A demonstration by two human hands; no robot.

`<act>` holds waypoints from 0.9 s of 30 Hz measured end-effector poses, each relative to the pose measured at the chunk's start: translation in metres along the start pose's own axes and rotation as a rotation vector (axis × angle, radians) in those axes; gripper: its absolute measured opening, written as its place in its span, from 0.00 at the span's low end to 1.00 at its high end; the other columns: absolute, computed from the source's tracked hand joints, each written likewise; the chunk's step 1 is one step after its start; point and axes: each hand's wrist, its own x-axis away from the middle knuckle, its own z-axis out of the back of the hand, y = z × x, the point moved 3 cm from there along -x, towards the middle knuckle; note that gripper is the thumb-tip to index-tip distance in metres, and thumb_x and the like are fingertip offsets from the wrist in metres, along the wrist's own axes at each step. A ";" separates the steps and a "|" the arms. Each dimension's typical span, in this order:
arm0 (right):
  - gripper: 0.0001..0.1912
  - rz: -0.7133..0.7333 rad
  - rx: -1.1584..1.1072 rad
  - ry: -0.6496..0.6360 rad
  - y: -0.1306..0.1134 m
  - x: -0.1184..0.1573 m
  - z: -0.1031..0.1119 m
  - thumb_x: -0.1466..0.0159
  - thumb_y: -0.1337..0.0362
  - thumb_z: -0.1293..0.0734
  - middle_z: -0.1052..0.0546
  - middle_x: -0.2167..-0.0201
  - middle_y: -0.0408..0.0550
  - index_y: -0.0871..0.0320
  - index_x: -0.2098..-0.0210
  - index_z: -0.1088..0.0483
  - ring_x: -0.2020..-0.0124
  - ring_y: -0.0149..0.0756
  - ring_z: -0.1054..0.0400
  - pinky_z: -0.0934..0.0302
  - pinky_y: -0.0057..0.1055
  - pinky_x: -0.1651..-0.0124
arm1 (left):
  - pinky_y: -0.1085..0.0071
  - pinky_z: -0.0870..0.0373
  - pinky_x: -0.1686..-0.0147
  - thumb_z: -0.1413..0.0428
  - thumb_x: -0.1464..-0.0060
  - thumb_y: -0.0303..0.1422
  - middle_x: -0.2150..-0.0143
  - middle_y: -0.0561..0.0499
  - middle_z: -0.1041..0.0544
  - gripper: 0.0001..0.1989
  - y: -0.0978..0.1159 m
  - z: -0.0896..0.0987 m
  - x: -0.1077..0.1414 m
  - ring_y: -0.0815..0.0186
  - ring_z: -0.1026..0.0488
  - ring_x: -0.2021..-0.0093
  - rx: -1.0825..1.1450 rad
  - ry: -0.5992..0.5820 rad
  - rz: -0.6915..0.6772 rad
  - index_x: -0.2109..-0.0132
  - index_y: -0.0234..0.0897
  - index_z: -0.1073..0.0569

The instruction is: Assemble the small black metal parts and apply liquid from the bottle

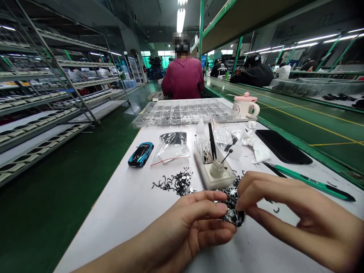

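Observation:
My left hand (196,216) holds a small glossy black part (236,217) between thumb and fingers, low over the white table. Its exact kind is hard to make out. My right hand (275,201) is closed in a pinch at the part's right edge; whatever lies between those fingertips is hidden. Just behind the part lies a heap of small black and shiny pieces (231,192), partly covered by my hands. Farther left is a second pile of small curved black pieces (182,184). A white holder (218,181) carries a small glass jar (217,169) and upright black tweezers (212,140).
A blue toy car (141,154) and a clear zip bag (170,149) lie on the left. Green-handled cutters (313,182) and a black phone (283,146) lie on the right. Behind stand a compartment tray (142,120) and a lidded mug (241,105). A person (183,77) sits beyond.

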 end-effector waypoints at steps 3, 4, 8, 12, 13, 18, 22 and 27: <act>0.09 0.130 0.110 0.025 -0.002 0.002 0.000 0.34 0.69 0.37 0.28 0.60 0.39 0.48 0.57 0.36 0.59 0.27 0.31 0.38 0.22 0.56 | 0.80 0.27 0.67 0.41 0.48 0.20 0.68 0.50 0.26 0.12 0.000 -0.001 -0.002 0.74 0.27 0.72 0.043 0.005 -0.021 0.55 0.30 0.29; 0.11 0.164 0.132 0.033 -0.003 0.002 0.000 0.35 0.70 0.35 0.28 0.58 0.39 0.48 0.56 0.37 0.57 0.27 0.31 0.38 0.20 0.55 | 0.81 0.27 0.67 0.41 0.48 0.20 0.68 0.50 0.26 0.12 -0.001 -0.002 -0.002 0.74 0.27 0.72 0.066 -0.002 -0.021 0.55 0.30 0.29; 0.14 0.255 0.180 0.045 -0.002 0.002 -0.001 0.34 0.72 0.37 0.28 0.56 0.41 0.49 0.53 0.38 0.54 0.27 0.31 0.38 0.18 0.53 | 0.81 0.28 0.67 0.42 0.48 0.19 0.68 0.51 0.27 0.12 -0.003 -0.003 -0.004 0.75 0.28 0.73 0.118 -0.056 -0.011 0.56 0.29 0.30; 0.12 0.278 0.153 0.138 0.002 0.004 -0.001 0.34 0.72 0.37 0.27 0.58 0.40 0.48 0.55 0.37 0.57 0.26 0.29 0.37 0.18 0.56 | 0.78 0.28 0.67 0.39 0.46 0.29 0.68 0.51 0.26 0.14 0.003 -0.002 -0.001 0.73 0.27 0.70 -0.085 -0.112 -0.110 0.53 0.32 0.31; 0.12 0.259 0.124 0.170 0.004 0.004 -0.001 0.34 0.70 0.36 0.26 0.59 0.39 0.48 0.55 0.37 0.58 0.27 0.29 0.36 0.19 0.57 | 0.75 0.28 0.64 0.37 0.48 0.30 0.65 0.50 0.25 0.18 0.004 -0.002 0.000 0.70 0.26 0.66 -0.187 -0.130 -0.158 0.51 0.34 0.32; 0.11 0.164 0.002 0.262 0.010 0.000 -0.010 0.35 0.68 0.35 0.26 0.62 0.38 0.47 0.57 0.38 0.60 0.29 0.29 0.33 0.21 0.60 | 0.66 0.40 0.41 0.33 0.51 0.28 0.47 0.51 0.28 0.28 0.009 -0.003 0.004 0.62 0.33 0.43 -0.584 -0.130 -0.487 0.46 0.44 0.35; 0.10 0.205 -0.012 0.285 0.008 -0.005 -0.017 0.36 0.71 0.36 0.29 0.66 0.39 0.49 0.59 0.38 0.66 0.28 0.31 0.34 0.22 0.65 | 0.68 0.31 0.50 0.34 0.48 0.31 0.55 0.52 0.25 0.19 0.007 0.000 0.000 0.61 0.26 0.50 -0.466 -0.082 -0.468 0.52 0.42 0.33; 0.11 0.245 -0.002 0.294 0.005 -0.006 -0.018 0.36 0.70 0.35 0.32 0.63 0.41 0.50 0.56 0.37 0.66 0.27 0.34 0.35 0.22 0.64 | 0.76 0.30 0.57 0.35 0.47 0.31 0.59 0.51 0.22 0.16 0.008 0.002 -0.003 0.67 0.23 0.57 -0.313 -0.078 -0.450 0.53 0.38 0.30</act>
